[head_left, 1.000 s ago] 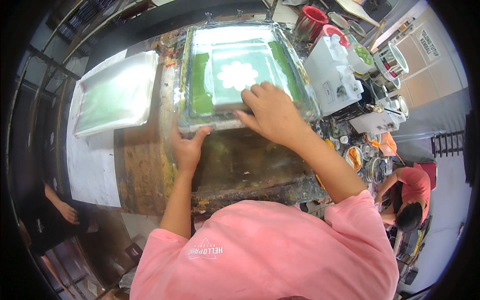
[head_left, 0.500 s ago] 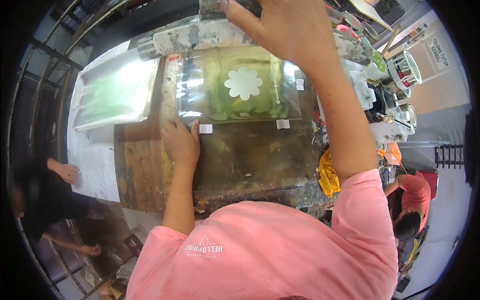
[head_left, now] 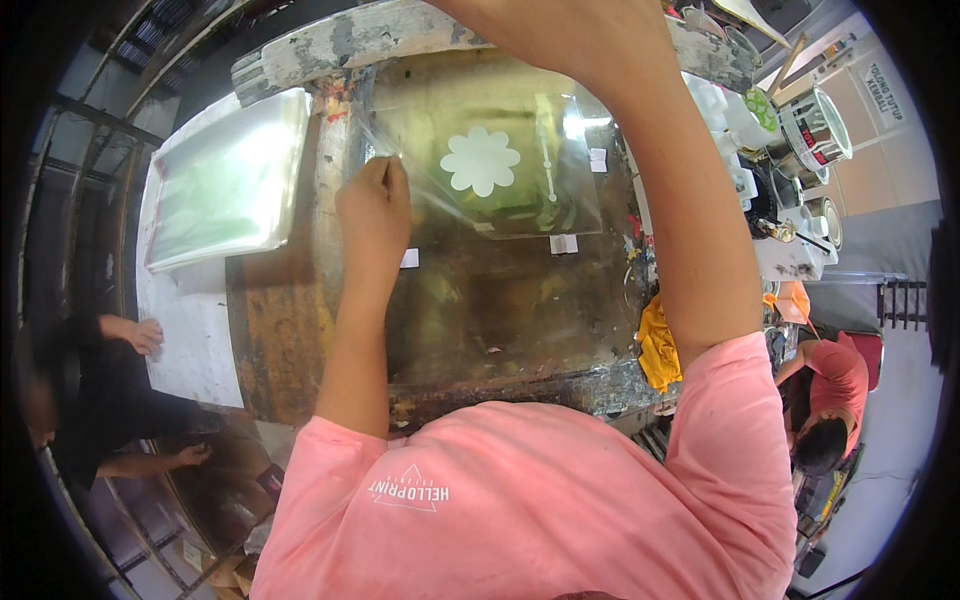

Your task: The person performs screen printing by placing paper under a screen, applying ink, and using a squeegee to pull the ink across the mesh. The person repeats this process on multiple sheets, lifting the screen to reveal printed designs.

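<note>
My left hand (head_left: 378,205) pinches the near-left corner of a clear plastic sheet (head_left: 565,210), lifting it off the stained work board (head_left: 500,310). A white flower shape (head_left: 480,161) and a thin white line with dots (head_left: 548,150) show on the sheet. The sheet's right part lies on the board, while its left edge is folded up toward my hand. My right hand (head_left: 560,30) is at the top edge by a worn, paint-stained frame bar (head_left: 350,45); its fingers are out of sight. Small white tabs (head_left: 563,244) are stuck on the board.
A stack of clear plastic sheets (head_left: 225,185) lies on white paper (head_left: 190,330) at the left. Paint cans (head_left: 815,130) and tubs crowd the right, with a yellow cloth (head_left: 657,345) at the board's edge. Co-workers are at left (head_left: 95,385) and right (head_left: 838,380).
My left hand has gone from resting at the sheet's near edge to pinching its corner and raising it. The frame bar and my right hand have moved up and away.
</note>
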Demonstrator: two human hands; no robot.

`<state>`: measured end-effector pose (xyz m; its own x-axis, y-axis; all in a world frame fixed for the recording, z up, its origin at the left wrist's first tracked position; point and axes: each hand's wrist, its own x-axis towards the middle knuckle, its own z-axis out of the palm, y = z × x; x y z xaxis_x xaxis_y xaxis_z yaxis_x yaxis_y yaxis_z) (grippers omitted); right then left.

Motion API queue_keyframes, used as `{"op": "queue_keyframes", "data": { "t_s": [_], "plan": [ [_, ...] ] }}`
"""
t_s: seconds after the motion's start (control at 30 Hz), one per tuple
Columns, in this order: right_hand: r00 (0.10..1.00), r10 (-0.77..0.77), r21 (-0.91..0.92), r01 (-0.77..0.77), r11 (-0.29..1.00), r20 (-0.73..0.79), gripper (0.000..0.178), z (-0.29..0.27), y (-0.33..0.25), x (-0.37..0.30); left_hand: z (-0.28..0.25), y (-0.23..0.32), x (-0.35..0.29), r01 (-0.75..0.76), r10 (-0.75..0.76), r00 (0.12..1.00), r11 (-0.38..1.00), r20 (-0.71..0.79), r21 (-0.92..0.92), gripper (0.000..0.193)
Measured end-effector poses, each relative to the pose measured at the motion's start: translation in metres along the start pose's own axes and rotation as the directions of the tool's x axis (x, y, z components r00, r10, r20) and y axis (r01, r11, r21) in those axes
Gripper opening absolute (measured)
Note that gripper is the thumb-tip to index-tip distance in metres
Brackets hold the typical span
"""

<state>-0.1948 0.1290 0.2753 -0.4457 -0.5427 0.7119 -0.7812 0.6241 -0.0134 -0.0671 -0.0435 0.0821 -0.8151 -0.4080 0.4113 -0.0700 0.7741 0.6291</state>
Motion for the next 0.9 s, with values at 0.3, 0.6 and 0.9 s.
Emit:
{"op": "queue_keyframes", "data": {
  "t_s": [0.3,0.6,0.9],
  "plan": [
    [1.000,-0.002,0.012,0.002,1.000,-0.006,0.052,-0.005,-0.004,-0.002,-0.108,-0.050,0.024,0.188,-0.214,0.967,0.965,-0.136,-0.184,0.032],
    [0.999,0.028,-0.077,-0.026,0.997,0.021,0.049,-0.008,-0.020,-0.006,-0.268,-0.177,-0.004,0.393,-0.404,0.816,0.912,-0.414,-0.115,0.034],
    [0.998,0.038,-0.080,-0.035,0.996,0.043,0.050,-0.004,-0.013,-0.010,-0.324,-0.284,-0.047,0.569,-0.424,0.712,0.815,-0.560,0.106,0.046]
  ]
}}
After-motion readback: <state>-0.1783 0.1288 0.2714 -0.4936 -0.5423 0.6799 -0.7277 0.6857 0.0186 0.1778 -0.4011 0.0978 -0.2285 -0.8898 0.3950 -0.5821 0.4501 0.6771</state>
